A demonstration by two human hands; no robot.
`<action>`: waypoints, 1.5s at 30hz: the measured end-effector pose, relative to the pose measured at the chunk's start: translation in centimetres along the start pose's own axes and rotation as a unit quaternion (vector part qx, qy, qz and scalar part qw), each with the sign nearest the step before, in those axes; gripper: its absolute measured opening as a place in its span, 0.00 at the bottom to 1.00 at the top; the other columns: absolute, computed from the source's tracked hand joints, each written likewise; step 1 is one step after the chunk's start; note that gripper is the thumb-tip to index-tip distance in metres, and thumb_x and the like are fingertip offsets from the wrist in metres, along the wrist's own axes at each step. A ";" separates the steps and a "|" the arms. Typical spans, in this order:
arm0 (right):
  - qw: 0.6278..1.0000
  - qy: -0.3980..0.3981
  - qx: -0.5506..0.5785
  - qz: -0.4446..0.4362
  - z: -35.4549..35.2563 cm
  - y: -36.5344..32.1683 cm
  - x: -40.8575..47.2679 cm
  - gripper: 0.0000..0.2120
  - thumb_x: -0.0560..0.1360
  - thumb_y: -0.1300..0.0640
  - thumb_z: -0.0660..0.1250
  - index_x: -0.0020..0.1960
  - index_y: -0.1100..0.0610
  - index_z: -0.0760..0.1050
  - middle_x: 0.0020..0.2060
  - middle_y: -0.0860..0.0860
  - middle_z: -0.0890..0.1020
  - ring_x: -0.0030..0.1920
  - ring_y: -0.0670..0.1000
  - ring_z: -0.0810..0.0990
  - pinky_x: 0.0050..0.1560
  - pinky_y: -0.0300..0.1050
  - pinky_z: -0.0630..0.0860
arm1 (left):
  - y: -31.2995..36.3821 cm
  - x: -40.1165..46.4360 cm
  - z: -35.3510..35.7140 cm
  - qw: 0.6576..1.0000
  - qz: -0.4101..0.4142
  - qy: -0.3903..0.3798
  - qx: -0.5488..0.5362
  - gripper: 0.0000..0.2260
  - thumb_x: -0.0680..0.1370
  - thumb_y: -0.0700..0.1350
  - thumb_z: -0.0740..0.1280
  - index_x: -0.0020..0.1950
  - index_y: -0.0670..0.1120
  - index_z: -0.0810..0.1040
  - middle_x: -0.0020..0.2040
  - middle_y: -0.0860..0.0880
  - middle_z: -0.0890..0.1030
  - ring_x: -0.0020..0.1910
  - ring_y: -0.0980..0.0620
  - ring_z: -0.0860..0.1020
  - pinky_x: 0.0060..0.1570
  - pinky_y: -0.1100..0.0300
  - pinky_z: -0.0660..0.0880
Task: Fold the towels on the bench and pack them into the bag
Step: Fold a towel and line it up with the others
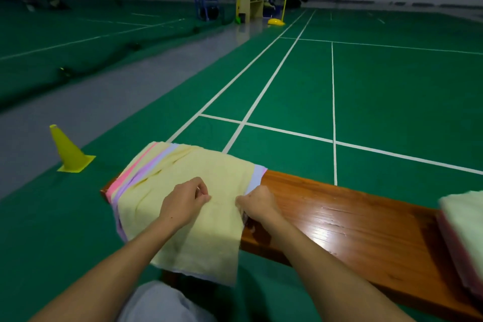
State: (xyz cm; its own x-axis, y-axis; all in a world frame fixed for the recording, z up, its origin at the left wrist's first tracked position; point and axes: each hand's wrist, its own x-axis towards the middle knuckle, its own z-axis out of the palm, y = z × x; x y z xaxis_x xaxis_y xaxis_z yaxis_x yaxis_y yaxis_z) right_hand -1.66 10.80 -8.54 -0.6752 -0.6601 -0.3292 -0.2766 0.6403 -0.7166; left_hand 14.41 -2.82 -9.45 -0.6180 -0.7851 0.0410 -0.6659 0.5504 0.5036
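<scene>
**Both hands on the top yellow towel at the bench's left end**

A stack of towels lies spread over the left end of a wooden bench (339,214) in the lower middle of the frame. The top one is a pale yellow towel (198,180), whose near edge hangs over the bench's front side. Beneath it, edges of a lilac towel (257,174), a purple towel (146,172) and a pink towel (130,170) show along the left and right sides.

The left hand (184,202) rests on the middle of the yellow towel with its fingers curled, thumb and forefinger pinching the cloth. The right hand (257,202) sits just beside it at the towel's right edge, fingers curled down into the fabric where the towel meets bare wood. The two hands are near each other but apart, with a small strip of yellow cloth between them.

At the right edge of the frame, a second pile of towels (462,214) lies on the bench, pale on top, well apart from the hands.

A yellow cone (69,150) stands on the green court floor (392,91) at the left, beyond the bench end.
</scene>
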 end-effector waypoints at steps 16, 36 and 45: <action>0.878 0.268 0.354 -0.181 -11.7 3.5 -4.5 0.08 0.82 0.61 0.60 0.44 0.56 0.67 0.37 0.48 0.69 0.34 0.44 0.65 0.36 0.43 0.65 | 6.3 -1.1 -1.5 0.992 0.118 -0.042 0.005 0.21 0.80 0.63 0.68 0.71 0.59 0.77 0.71 0.55 0.78 0.69 0.52 0.75 0.67 0.50 0.74; 0.939 0.286 0.189 -0.016 -20.6 25.1 -5.5 0.15 0.77 0.62 0.70 0.60 0.49 0.73 0.54 0.46 0.81 0.52 0.45 0.80 0.53 0.46 0.78 | 16.1 0.8 11.4 0.994 0.028 -0.105 -0.026 0.16 0.82 0.57 0.68 0.66 0.59 0.68 0.60 0.51 0.82 0.55 0.45 0.80 0.58 0.45 0.79; 0.961 0.142 0.237 -0.005 -21.3 25.8 -8.1 0.11 0.77 0.63 0.74 0.54 0.48 0.87 0.50 0.47 0.88 0.45 0.49 0.85 0.45 0.36 0.79 | 15.1 -0.7 8.1 0.945 -0.054 -0.240 -0.213 0.20 0.81 0.52 0.73 0.71 0.60 0.73 0.69 0.52 0.75 0.57 0.49 0.79 0.43 0.56 0.81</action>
State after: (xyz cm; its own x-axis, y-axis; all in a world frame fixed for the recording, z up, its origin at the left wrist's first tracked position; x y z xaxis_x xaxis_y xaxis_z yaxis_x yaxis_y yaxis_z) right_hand -17.95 41.02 -11.26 -0.8525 -0.4878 -0.1880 0.0132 0.3394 -0.9405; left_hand 1.39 8.35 -8.90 -0.7424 -0.5544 -0.3760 -0.5706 0.2291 0.7887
